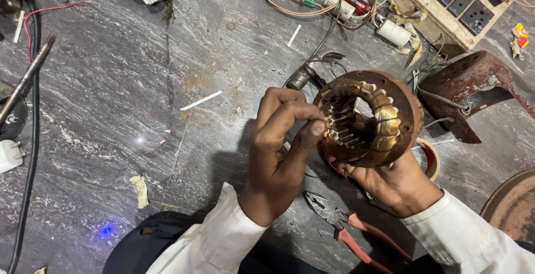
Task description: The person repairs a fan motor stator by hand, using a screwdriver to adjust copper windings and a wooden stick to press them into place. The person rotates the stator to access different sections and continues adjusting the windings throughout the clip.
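- Stator [370, 119], a round brown metal ring wound with copper-coloured wire, sits right of the middle of the view, lifted above the grey stone floor [111, 101].
- Right hand [393, 182] lies under and behind the ring, cupping its lower rim from below; fingers reach up into the hollow middle, so this hand is grasping the ring.
- Left hand [278, 146] is just to the ring's left, touching its near rim. Thumb and forefinger are pinched together at the edge of the windings; whether a wire end lies between them is too small to tell.
- Ring's open bore faces up and to the left, toward the camera, so its axis runs tilted, from lower left near the person to upper right away from them. It has no long side; it is about as wide as it is deep.
- Pliers [345, 226] with red handles lie on the floor just below the hands, jaws pointing up-left.
- Rusty metal cover [473, 84] rests to the right of the ring, close by but apart.
- Roll of tape [430, 159] lies partly hidden behind the right hand.
- Switchboard [457, 3] and tangled wires [312, 3] sit at the top, well apart.
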